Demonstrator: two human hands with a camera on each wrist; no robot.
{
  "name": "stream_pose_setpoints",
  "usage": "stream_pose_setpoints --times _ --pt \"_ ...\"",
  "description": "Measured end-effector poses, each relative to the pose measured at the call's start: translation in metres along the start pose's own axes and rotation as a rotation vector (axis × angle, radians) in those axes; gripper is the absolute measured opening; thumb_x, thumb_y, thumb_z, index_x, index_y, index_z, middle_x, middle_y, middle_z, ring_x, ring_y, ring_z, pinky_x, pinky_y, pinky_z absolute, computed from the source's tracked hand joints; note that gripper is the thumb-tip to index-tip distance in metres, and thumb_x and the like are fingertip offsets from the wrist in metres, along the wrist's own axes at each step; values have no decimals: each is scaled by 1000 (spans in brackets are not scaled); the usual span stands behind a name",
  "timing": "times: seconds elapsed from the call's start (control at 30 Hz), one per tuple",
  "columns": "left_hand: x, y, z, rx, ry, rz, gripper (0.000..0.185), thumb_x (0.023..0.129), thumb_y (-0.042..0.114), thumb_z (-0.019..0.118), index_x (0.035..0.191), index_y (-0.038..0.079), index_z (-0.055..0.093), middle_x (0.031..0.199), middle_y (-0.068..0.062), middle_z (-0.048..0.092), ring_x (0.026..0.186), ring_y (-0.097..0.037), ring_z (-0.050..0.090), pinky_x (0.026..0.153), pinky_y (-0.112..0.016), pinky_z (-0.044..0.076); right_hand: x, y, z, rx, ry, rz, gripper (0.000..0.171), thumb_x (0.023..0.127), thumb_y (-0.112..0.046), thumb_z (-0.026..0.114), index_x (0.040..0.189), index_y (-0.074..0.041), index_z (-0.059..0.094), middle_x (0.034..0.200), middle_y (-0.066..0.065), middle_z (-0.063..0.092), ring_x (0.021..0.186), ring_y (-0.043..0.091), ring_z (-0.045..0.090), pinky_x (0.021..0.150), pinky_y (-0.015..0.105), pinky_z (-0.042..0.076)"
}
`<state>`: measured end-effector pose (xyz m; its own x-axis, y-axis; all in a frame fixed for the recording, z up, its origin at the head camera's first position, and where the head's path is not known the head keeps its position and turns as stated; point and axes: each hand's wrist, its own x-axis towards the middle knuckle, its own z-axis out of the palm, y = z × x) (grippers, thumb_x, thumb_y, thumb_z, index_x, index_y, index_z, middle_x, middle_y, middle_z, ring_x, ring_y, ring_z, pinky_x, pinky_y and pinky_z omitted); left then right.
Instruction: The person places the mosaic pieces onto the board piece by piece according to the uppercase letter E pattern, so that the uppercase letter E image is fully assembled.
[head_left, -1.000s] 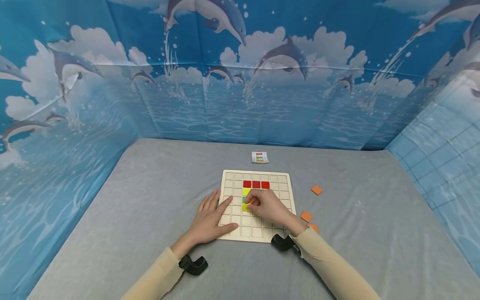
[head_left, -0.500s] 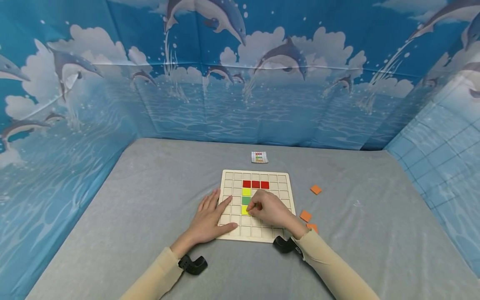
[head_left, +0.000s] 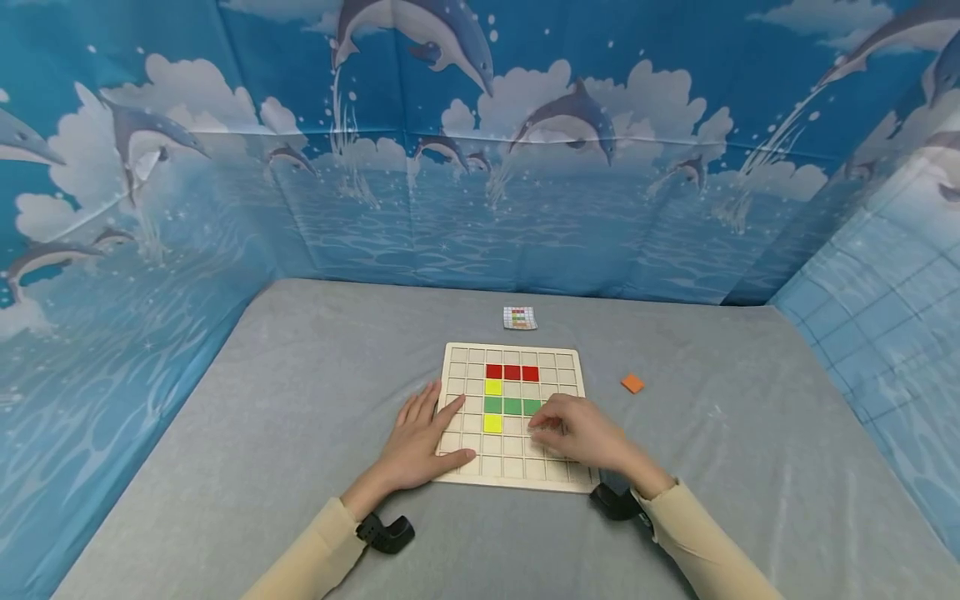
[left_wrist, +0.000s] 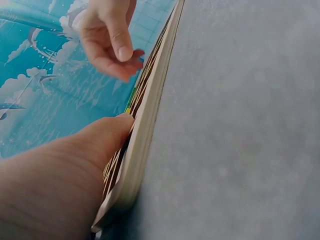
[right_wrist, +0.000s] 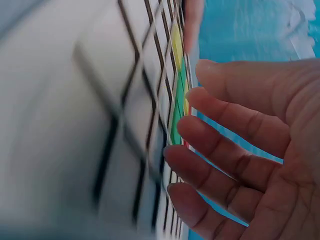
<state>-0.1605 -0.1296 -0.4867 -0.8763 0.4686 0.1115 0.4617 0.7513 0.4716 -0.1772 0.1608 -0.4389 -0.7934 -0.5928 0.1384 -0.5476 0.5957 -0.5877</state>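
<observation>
A square wooden grid board [head_left: 517, 473] lies flat on the grey cloth. My left hand [head_left: 412, 442] rests on its left edge with fingers spread. Over the board's right half hovers my right hand [head_left: 581, 432]; in the right wrist view its fingers [right_wrist: 215, 167] bend loosely, with nothing between them and the thumb. Set in the grid are a row of red tiles [head_left: 512, 372], a row of green tiles [head_left: 512, 406], and yellow tiles [head_left: 492, 423] above and below the leftmost green one. The right hand covers some cells.
One orange tile [head_left: 632, 383] lies on the cloth right of the board. A small printed card [head_left: 519, 317] with a coloured grid sits behind the board. A blue curtain [head_left: 465, 217] with dolphins surrounds the table at the back and sides.
My right hand has moved right, away from the lower yellow tile, uncovering more green tiles. Two orange tiles near the board's right edge are now out of sight by that arm. The left hand stays put.
</observation>
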Motion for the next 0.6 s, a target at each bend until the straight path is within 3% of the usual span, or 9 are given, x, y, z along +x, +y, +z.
stream_pose_setpoints --times 0.23,0.43,0.6 --pt "0 -1 1 3 -2 5 81 88 61 52 151 16 28 156 -20 5 143 -31 1 110 -50 3 -31 22 -28 -32 60 165 14 83 -18 75 94 -12 69 89 -4 59 73 12 52 64 29 45" --pt "0 0 1 -1 5 8 80 88 60 53 151 15 30 155 -20 6 142 -31 2 109 -51 4 -50 36 -41 -143 22 309 39 76 -29 81 103 -6 64 95 3 57 79 18 49 68 36 43" --pt "0 1 0 -1 3 8 81 88 60 53 151 15 29 156 -20 6 142 -31 2 110 -50 4 -55 43 -44 -143 10 373 37 74 -32 82 96 -9 63 88 1 53 78 18 47 67 35 42"
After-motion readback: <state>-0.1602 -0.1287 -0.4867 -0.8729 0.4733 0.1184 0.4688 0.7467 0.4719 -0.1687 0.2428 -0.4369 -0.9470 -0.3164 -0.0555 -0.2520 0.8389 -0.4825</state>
